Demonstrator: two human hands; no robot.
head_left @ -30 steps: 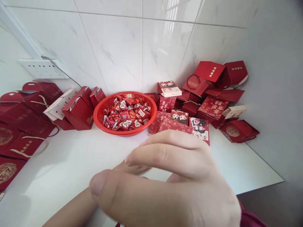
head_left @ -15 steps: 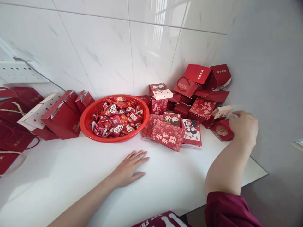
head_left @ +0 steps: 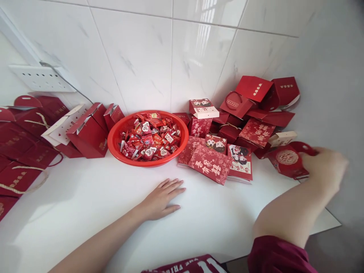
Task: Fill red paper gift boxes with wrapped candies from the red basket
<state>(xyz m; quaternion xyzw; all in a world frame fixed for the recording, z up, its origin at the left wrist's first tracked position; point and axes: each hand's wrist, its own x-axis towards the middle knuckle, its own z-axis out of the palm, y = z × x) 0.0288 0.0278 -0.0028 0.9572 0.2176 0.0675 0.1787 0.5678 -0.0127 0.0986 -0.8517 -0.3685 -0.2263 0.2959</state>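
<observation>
Holding the round-emblem box (head_left: 287, 161): right hand (head_left: 324, 170); left hand (head_left: 160, 201) flat

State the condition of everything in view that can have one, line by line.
Left hand: flat on the white table, holding nothing.
Right hand: gripping the round-emblem box.
Round-emblem box: held; contents hidden.
Red basin: upright, heaped with wrapped sweets.
Wrapped sweets: loosely jumbled.
Box pile at right: jumbled, boxes leaning together.
Rope-handled boxes at left: close together, contents hidden.
Cream-flapped box: standing.
Wall socket: mounted, cable at its top edge.
</observation>
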